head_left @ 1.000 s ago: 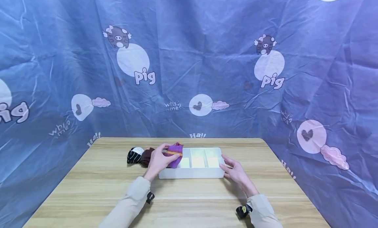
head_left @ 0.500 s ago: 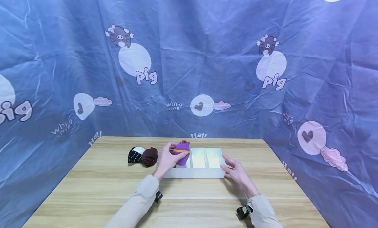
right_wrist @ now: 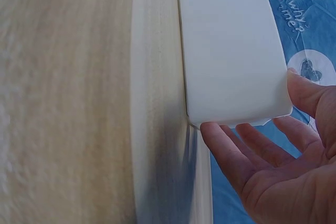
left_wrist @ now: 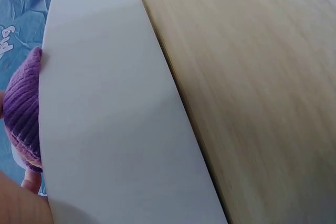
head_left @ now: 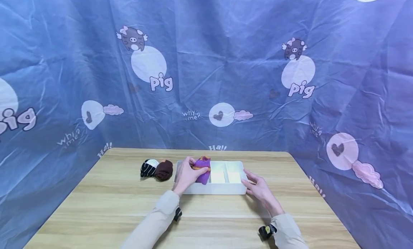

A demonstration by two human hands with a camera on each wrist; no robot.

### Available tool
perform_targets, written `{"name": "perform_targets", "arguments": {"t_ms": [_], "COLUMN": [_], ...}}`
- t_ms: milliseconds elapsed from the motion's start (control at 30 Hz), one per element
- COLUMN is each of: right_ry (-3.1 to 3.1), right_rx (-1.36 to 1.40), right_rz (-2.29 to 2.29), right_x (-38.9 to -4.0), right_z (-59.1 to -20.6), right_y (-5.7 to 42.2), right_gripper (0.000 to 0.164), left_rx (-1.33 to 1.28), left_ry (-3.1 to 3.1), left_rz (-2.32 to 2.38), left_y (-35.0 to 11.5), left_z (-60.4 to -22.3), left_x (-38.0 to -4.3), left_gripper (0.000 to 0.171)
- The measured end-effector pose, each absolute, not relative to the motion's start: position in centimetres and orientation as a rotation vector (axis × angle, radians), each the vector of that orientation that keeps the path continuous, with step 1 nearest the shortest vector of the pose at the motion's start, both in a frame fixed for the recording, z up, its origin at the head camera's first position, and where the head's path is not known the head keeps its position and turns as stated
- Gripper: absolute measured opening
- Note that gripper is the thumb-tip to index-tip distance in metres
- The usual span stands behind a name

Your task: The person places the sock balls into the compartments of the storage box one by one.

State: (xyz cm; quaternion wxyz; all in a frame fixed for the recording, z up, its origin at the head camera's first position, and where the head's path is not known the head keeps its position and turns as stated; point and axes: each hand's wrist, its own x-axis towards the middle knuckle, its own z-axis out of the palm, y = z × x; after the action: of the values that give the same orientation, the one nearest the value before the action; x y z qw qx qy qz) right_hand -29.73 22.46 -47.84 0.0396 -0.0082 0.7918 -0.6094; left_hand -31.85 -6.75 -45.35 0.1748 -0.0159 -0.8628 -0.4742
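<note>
My left hand (head_left: 188, 173) pinches a rolled-up purple sock (head_left: 202, 175) with an orange band, between thumb and fingers. The sock is over the white divided box (head_left: 213, 189), left of its two right-hand compartments, and partly within its rim. In the left wrist view the ribbed purple sock (left_wrist: 23, 108) shows past the box wall (left_wrist: 110, 98); how deep it reaches is hidden. At the box's right end, my right hand (head_left: 259, 188) holds on. The right wrist view has its thumb at the upper edge and the fingers (right_wrist: 226, 153) against the end wall.
Left of the box, a brown rolled-up sock (head_left: 164, 170) and a black-and-white one (head_left: 149, 168) lie side by side on the wooden table (head_left: 106, 202). A blue printed curtain (head_left: 200, 80) hangs behind the table and along both sides.
My left hand has carried the purple sock to the right along the box, and the sock now sits slightly lower than half a second ago. The brown sock is uncovered. My right hand stays put.
</note>
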Motion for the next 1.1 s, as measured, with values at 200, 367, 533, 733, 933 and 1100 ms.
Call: {"name": "perform_targets", "arguments": {"t_ms": [200,367,533,733,933,1100], "right_ry": [2.424,2.421,2.429,2.425,2.417,2.405], "right_rx": [-0.03,-0.03,-0.04,-0.045,-0.057,-0.058], "right_rz": [-1.872,-1.875,-1.874,-1.876,-1.888,-1.894], "right_x": [-29.5,-29.6,-29.6,-29.6,-29.6,-29.6], "right_z": [-47.9,-48.0,-48.0,-48.1,-48.1,-48.0], "right_y": [22.4,22.3,22.2,22.3,22.2,22.3], "right_gripper": [0.062,0.062,0.061,0.061,0.062,0.062], "left_rx": [-0.013,-0.002,0.029,0.041,0.008,-0.069], "left_ry": [-2.43,-2.39,-2.364,-2.348,-2.341,-2.366], "left_rz": [-1.313,-1.317,-1.29,-1.311,-1.296,-1.258], "left_y": [-6.3,-6.1,-5.9,-5.7,-5.7,-5.9], "left_z": [-46.1,-46.2,-46.3,-46.2,-46.1,-46.3], "left_x": [-32.4,-32.7,-33.0,-33.1,-33.1,-33.0], "left_gripper": [0.046,0.039,0.033,0.031,0.032,0.034]}}
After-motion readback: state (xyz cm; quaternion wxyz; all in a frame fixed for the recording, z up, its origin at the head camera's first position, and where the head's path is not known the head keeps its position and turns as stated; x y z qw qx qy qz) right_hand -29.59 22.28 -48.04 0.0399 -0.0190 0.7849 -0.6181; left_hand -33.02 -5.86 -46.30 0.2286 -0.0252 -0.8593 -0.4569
